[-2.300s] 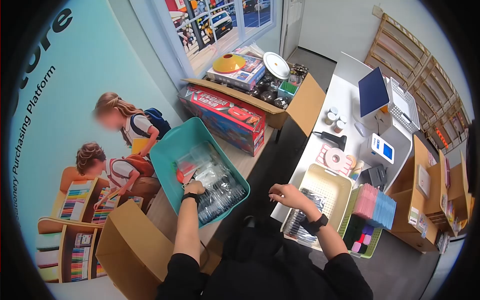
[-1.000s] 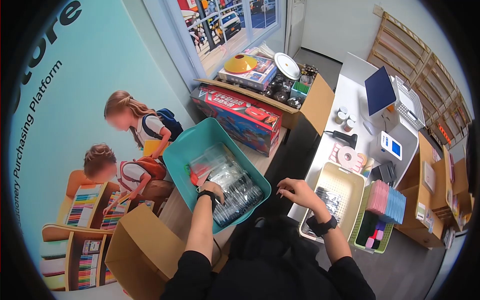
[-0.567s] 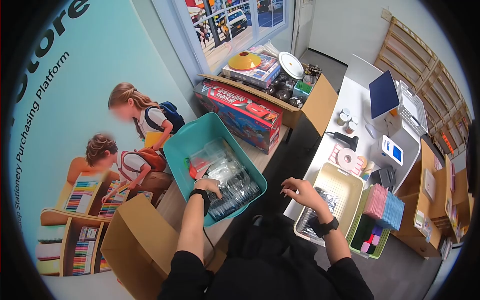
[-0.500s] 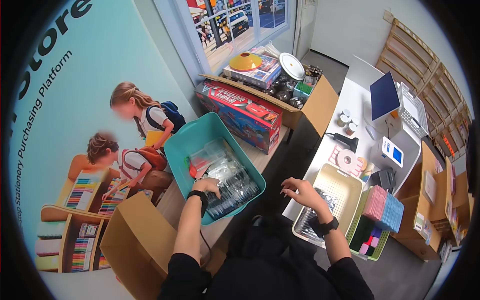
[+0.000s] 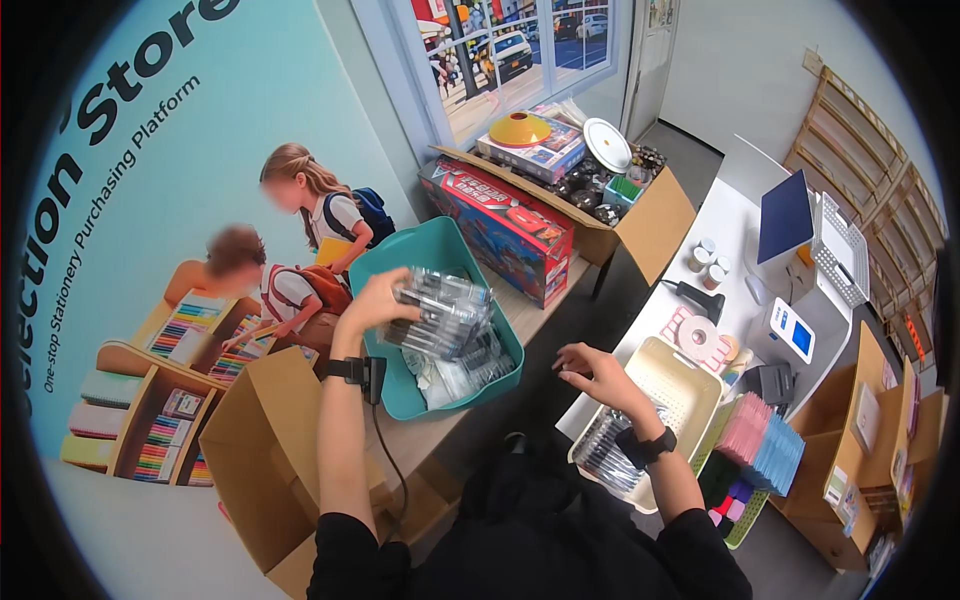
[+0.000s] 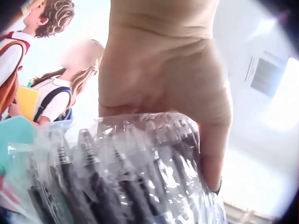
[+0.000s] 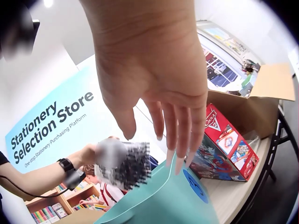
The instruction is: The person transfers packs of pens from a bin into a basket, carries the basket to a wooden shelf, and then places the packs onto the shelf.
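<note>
My left hand (image 5: 378, 302) grips a bundle of dark pens in clear wrapping (image 5: 440, 314), held up over the teal bin (image 5: 398, 398). In the left wrist view the wrapped pens (image 6: 117, 177) hang in front of the palm of the left hand (image 6: 163, 70), fingers mostly hidden behind them. More clear plastic packets (image 5: 460, 378) lie in the bin below. My right hand (image 5: 600, 380) hovers beside the cream basket (image 5: 690, 375) holding nothing; in the right wrist view the fingers of that hand (image 7: 154, 88) hang loosely. Wrapped pens (image 5: 610, 450) lie in that basket.
An open cardboard box (image 5: 265, 440) stands left of the bin. Behind the bin are a red toy box (image 5: 500, 225) and a filled carton (image 5: 655, 235). The white desk (image 5: 640, 325) holds a scanner (image 5: 695, 297) and tape roll; a green basket (image 5: 748, 520) is at right.
My left hand has come up from the packets with a wrapped bundle of pens. The head view has shifted, and my right hand stays near the cream basket.
</note>
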Demonstrator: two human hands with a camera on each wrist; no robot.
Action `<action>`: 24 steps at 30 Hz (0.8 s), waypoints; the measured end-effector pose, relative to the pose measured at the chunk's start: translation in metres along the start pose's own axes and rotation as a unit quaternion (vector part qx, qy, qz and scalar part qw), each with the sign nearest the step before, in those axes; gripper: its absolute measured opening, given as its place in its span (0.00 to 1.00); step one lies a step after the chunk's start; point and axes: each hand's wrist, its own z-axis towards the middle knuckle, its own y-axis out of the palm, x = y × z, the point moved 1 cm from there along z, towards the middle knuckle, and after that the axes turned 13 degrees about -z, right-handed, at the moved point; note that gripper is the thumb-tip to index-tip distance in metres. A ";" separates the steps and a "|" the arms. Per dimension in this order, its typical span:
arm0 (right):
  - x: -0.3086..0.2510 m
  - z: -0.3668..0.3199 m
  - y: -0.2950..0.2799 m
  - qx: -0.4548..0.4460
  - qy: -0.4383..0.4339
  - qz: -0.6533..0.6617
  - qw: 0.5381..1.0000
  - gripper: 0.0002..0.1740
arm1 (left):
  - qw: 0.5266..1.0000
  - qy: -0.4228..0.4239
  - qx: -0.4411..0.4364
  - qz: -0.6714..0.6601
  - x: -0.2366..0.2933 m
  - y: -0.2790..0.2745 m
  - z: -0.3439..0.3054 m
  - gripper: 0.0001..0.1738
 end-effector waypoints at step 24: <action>0.172 -0.211 -0.004 0.179 0.409 0.263 0.855 0.37 | 0.961 -0.154 -0.180 -0.145 0.054 0.457 0.056 0.45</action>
